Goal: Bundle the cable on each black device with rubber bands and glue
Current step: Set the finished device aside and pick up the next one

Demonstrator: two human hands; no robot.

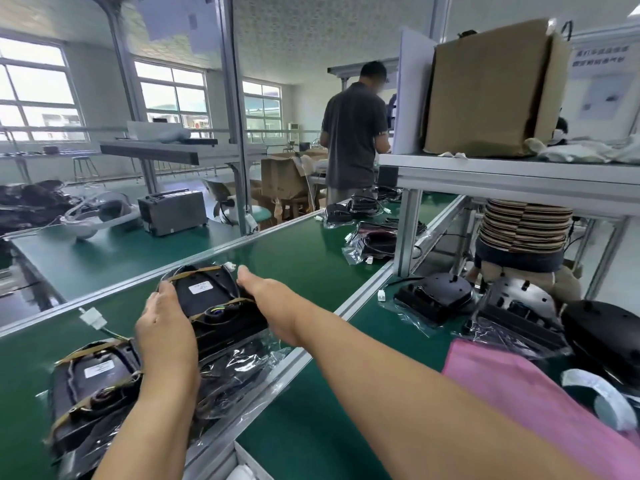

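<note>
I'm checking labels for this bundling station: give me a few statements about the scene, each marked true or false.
1. The left hand and right hand hold the same black device. True.
2. That device carries no bands. False: tan rubber bands cross it.
3. A second banded device lies nearer the person, to the left. True.
4. The cardboard box stands on the floor. False: it stands on the raised shelf.
5. A white connector lies on the green belt, left of the held device. True.
</note>
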